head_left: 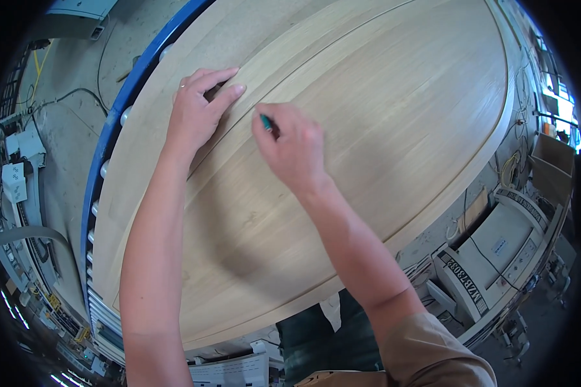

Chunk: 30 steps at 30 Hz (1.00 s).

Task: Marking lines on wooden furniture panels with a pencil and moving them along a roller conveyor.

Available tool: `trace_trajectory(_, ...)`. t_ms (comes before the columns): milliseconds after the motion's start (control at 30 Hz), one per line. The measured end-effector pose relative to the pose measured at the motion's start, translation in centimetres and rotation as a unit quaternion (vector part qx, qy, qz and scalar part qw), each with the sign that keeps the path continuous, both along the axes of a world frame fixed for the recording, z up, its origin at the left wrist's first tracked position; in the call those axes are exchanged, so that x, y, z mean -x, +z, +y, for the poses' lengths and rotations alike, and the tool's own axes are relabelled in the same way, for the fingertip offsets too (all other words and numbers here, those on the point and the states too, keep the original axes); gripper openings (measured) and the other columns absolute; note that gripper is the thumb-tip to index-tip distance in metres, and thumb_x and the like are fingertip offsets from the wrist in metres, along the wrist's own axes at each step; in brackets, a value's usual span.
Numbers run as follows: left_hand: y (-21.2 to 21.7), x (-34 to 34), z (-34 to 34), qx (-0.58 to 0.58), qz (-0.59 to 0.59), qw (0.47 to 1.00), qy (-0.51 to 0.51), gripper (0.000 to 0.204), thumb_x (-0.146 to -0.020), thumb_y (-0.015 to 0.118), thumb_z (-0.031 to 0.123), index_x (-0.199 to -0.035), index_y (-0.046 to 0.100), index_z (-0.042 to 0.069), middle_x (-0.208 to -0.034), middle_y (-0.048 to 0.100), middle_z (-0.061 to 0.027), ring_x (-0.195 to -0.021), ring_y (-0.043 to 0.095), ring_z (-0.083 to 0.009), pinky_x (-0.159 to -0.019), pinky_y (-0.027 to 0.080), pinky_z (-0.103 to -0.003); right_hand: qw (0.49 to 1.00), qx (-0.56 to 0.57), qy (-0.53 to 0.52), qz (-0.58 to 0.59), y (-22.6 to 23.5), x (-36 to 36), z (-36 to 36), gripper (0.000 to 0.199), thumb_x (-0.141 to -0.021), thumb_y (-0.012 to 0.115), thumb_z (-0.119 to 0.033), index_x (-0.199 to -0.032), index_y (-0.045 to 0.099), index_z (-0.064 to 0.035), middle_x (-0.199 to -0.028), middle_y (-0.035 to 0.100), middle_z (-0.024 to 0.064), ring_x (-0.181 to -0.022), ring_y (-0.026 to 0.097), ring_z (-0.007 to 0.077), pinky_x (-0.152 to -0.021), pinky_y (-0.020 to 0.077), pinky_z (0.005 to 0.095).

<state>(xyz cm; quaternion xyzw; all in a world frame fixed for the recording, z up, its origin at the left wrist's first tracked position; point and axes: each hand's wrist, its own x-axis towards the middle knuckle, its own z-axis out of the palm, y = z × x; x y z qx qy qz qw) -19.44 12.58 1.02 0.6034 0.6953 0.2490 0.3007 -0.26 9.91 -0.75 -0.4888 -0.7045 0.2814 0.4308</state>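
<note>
We are pinching a green pencil in our right hand, tip pointing left toward our left hand, fingers pressing flat, open, on the wood panel.

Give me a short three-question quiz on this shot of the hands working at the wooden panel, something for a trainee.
1. True or false: the left hand lies with fingers flat on the pale wooden panel.
2. What does the right hand hold? A) a green-tipped pen or marker B) a hammer C) a paint roller
3. Fill in: the bench edge to the person's left of the panel is coloured ____.

Key: 1 true. 2 A. 3 blue.
</note>
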Motion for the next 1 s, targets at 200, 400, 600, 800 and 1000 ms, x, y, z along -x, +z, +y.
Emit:
trace_trajectory(200,-0.6,0.7,-0.6,0.0,0.01,1.0,-0.001,0.038,-0.09,0.08,0.037,-0.123,0.078,0.017,-0.11,0.071,-0.0032,-0.107,0.059,-0.0253,-0.1,0.047,-0.038,0.997,0.075,0.009,0.012,0.2,-0.4,0.3,0.013,-0.092,0.076,-0.013,-0.099,0.076,-0.0029,-0.081,0.073,0.0115,-0.064,0.066,0.0166,-0.062,0.054,0.0325)
trace_trajectory(400,-0.9,0.5,-0.7,-0.028,0.022,0.999,-0.004,0.037,-0.091,0.078,0.039,-0.122,0.079,0.019,-0.111,0.071,-0.003,-0.108,0.058,-0.0263,-0.102,0.046,-0.039,0.997,0.058,-0.039,-0.022,0.6,-2.0,2.7,0.011,-0.092,0.076,-0.013,-0.098,0.077,-0.0045,-0.076,0.07,0.0102,-0.061,0.064,0.0146,-0.059,0.0521,0.0318)
trace_trajectory(600,-1.0,0.7,-0.6,-0.012,0.001,1.0,-0.003,0.039,-0.09,0.078,0.041,-0.122,0.079,0.018,-0.11,0.072,-0.0041,-0.108,0.057,-0.0271,-0.102,0.046,-0.039,0.999,0.011,0.048,0.012,-0.4,3.4,-4.4,0.01,-0.089,0.077,-0.01,-0.097,0.075,-0.0046,-0.081,0.07,0.0112,-0.066,0.066,0.0237,-0.061,0.0533,0.0361)
trace_trajectory(800,-1.2,0.8,-0.6,-0.015,-0.003,1.0,-0.002,0.041,-0.09,0.078,0.042,-0.121,0.079,0.015,-0.11,0.072,-0.0044,-0.107,0.058,-0.0278,-0.103,0.046,-0.038,0.996,0.042,0.074,0.038,-0.2,5.2,-7.0,0.01,-0.087,0.078,-0.007,-0.097,0.075,-0.0048,-0.083,0.071,0.0108,-0.067,0.067,0.0251,-0.063,0.0545,0.0364)
trace_trajectory(1000,0.2,1.5,-1.2,0.025,-0.08,0.996,0.014,0.04,-0.097,0.074,0.037,-0.127,0.075,0.01,-0.113,0.073,-0.0051,-0.096,0.063,-0.0171,-0.09,0.05,-0.03,0.986,0.147,-0.017,0.077,0.6,1.0,-3.9,0.012,-0.091,0.079,-0.011,-0.102,0.079,-0.0046,-0.08,0.073,0.0016,-0.065,0.057,0.0063,-0.06,0.0486,0.0251)
